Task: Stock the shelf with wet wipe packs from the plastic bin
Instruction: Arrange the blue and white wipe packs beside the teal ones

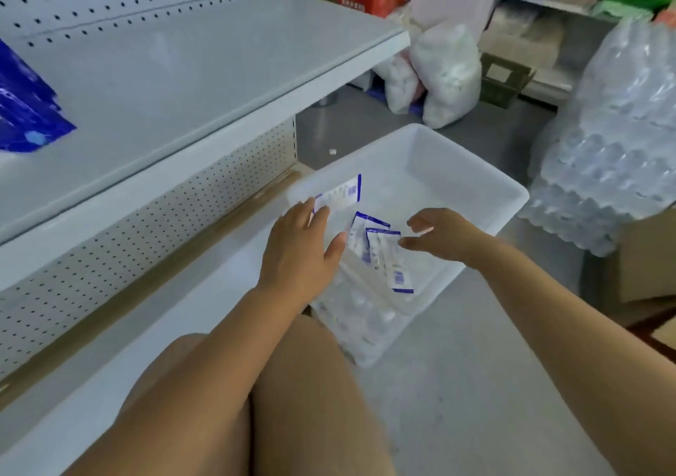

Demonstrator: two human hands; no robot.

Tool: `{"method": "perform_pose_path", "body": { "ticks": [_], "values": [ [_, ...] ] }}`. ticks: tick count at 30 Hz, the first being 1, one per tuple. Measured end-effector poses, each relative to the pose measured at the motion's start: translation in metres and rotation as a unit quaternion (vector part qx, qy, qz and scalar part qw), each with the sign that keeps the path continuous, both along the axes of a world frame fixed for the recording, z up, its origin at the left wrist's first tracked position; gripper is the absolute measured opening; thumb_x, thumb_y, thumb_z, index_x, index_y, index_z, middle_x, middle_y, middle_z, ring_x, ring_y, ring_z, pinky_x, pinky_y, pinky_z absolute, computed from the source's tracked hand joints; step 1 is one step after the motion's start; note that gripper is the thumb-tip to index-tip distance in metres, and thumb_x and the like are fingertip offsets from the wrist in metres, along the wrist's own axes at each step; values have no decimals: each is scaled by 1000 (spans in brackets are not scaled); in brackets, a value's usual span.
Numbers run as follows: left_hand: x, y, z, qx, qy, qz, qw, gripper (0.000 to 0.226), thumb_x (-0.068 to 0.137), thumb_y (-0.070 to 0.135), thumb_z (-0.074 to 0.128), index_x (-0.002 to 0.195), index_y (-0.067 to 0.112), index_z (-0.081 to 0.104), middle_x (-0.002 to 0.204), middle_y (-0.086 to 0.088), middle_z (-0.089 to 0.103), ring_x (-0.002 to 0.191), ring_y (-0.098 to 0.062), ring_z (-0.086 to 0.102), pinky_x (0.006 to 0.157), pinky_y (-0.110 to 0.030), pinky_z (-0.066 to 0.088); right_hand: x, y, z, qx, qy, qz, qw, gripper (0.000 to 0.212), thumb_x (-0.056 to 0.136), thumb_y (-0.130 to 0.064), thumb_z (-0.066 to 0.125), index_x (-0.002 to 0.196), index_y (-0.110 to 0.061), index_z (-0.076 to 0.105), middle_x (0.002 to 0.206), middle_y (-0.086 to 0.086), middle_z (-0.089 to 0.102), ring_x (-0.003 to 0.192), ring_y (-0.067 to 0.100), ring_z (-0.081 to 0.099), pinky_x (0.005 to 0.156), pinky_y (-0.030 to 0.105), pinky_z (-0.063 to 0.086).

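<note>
While reaching into bin: both hands low.
Left hand (300,248): spread flat on one pack (338,194).
Right hand (440,236): open, beside loose packs (380,248).
Bin (472,168): nearly emptied.
Shelf (190,84): blue packs (25,106) at left, mostly bare.

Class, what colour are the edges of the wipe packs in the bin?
Blue, on white wet wipe packs; head view.

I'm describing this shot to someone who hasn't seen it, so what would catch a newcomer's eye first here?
First, the two bare hands low in the middle: the left hand lies on a white and blue wipe pack, the right hand hovers open beside more packs in the clear plastic bin. Next, the big grey shelf at upper left, bare except for blue packages at its left edge.
</note>
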State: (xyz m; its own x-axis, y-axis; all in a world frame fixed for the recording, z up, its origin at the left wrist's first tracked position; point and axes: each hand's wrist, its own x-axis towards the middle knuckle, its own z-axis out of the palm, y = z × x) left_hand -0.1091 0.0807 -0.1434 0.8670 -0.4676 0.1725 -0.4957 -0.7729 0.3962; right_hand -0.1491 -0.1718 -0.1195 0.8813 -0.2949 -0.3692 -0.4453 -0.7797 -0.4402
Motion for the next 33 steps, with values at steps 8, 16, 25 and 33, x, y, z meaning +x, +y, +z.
{"method": "perform_pose_path", "body": {
  "ticks": [8,16,25,33],
  "values": [
    [29,-13,-64,-24,35,11,999,69,98,68,36,147,21,48,169,-6,21,155,-32,13,121,-54,31,56,4,-83,-2,170,-72,983,93,72,-48,88,137,-7,37,124,9,55,111,27,60,82,33,55],
    [40,-24,-68,-141,-6,70,987,48,96,55,48,115,18,72,128,4,65,114,-23,44,81,-38,53,85,19,-113,179,107,-267,941,97,51,-42,100,127,-13,46,113,6,65,97,25,68,86,39,60],
    [50,-25,-76,-210,-6,122,970,37,94,20,70,128,8,62,155,-9,46,135,-23,37,100,-16,35,118,46,-113,194,87,-274,938,72,59,-45,96,110,-16,55,112,7,65,90,21,65,81,37,58],
    [53,-27,-61,-325,212,191,902,66,97,27,65,156,26,33,163,2,35,149,-8,31,120,-44,35,130,51,-108,298,36,-371,879,91,63,-33,97,126,-16,34,113,7,58,98,26,64,81,40,57]
  ]
}}
